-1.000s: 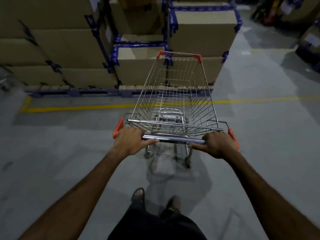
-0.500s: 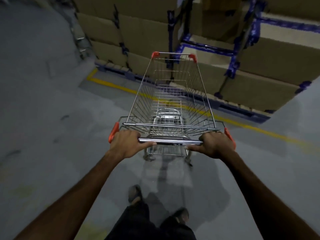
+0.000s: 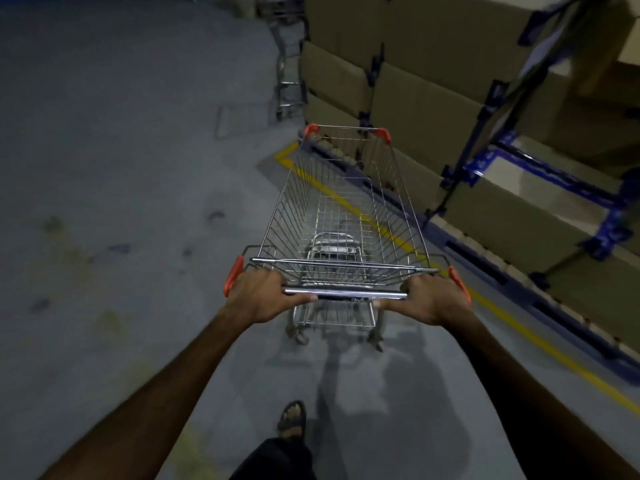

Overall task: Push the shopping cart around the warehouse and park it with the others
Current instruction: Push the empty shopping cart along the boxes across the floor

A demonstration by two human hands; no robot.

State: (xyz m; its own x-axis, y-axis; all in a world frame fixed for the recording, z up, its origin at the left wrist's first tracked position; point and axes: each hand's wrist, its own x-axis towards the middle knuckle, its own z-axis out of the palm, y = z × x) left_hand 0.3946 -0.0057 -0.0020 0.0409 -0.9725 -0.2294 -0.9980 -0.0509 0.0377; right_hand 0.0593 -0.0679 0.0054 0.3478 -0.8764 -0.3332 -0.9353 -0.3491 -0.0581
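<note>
Shopping cart: mid-aisle, unparked. Left hand and right hand each wrap its handle; parked carts ahead.

Bare forearms, dark trousers, sandal

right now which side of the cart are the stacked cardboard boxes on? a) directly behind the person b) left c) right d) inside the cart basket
c: the cardboard boxes stand along the right of the shopping cart, beyond the yellow floor line.
</note>
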